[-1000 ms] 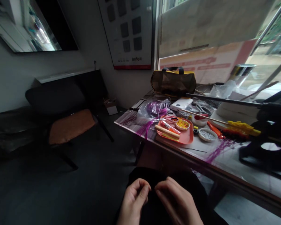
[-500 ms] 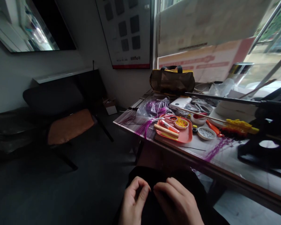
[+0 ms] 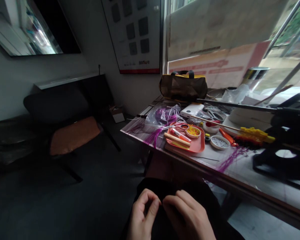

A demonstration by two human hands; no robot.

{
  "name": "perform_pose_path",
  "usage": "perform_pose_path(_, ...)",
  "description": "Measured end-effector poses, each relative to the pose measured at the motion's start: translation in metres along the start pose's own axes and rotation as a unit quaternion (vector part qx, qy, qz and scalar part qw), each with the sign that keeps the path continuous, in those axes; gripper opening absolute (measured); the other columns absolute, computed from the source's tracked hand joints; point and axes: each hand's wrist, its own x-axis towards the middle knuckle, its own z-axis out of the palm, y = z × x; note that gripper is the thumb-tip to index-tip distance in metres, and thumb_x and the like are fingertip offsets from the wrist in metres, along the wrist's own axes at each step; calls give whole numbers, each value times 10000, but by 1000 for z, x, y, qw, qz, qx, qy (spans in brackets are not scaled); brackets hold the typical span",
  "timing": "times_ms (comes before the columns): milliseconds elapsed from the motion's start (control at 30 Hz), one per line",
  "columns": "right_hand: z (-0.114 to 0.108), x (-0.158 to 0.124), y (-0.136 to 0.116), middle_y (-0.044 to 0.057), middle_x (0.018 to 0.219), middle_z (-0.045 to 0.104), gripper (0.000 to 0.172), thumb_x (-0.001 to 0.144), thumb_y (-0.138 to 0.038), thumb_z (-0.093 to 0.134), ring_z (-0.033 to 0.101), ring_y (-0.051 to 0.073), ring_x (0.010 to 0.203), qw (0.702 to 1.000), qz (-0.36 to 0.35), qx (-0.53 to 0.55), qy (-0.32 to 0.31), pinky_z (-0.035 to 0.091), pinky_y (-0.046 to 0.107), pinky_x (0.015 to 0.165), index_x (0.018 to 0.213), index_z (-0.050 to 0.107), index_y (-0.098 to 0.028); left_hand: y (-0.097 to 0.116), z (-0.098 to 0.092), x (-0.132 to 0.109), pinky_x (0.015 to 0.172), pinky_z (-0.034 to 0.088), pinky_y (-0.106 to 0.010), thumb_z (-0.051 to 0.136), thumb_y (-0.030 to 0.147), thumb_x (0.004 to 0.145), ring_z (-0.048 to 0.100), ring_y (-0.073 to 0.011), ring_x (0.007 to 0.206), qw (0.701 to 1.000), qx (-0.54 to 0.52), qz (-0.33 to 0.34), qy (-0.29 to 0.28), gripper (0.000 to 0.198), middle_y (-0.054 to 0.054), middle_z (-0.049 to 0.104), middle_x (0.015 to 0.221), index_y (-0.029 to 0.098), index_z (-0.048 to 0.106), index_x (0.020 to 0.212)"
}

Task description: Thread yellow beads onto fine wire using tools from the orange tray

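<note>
Over dark-clothed legs (image 3: 162, 186), my left hand (image 3: 145, 211) is closed, thumb and forefinger pinched together. Close beside it on the right, my right hand (image 3: 188, 211) is also closed, its fingers curled inward with their tips hidden. Whatever the fingertips hold, if anything, is too small to see. Beyond my hands, on the table, a red tray (image 3: 202, 145) carries a bowl of yellow and orange pieces (image 3: 193, 131), a wooden-handled tool (image 3: 177, 139) and scissors (image 3: 181, 126). A dish of grey beads (image 3: 220, 142) stands to its right.
Purple strands (image 3: 155, 136) spill from a plastic bag at the table's left corner. A dark stand (image 3: 282, 163) with a rod and a yellow bundle (image 3: 256, 133) is at right. A mesh bag (image 3: 183, 87) sits at the back. A chair (image 3: 75, 135) stands left.
My right hand has shifted very slightly left, toward my left hand. The whole view has moved a little; the things on the table have stayed as they were.
</note>
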Motion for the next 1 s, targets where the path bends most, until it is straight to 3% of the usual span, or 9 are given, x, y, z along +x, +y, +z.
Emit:
perform_pose_path(367,0,2,-3,-3,539,498,256,906,-211,418,456,116,468,1000,-1,-2,4,359,210,439,709,579,-182,1,0,0,634,356,-203,569,427,758,462,-141,637,1000,12,2,2,272,33,472,623,189,538,629)
perform_pose_path(667,-5,2,-2,2,566,513,195,882,-156,440,465,121,498,998,-5,-29,-50,373,213,466,742,574,-182,0,0,1,624,353,-210,548,426,775,454,-141,625,999,36,22,7,283,28,471,632,192,526,618)
perform_pose_path(1000,-3,1,-2,2,553,505,239,904,-190,413,467,113,476,999,1,-5,-39,369,205,447,722,566,-173,-4,1,0,611,355,-208,539,395,794,466,-138,624,997,56,47,3,260,29,470,634,194,532,630)
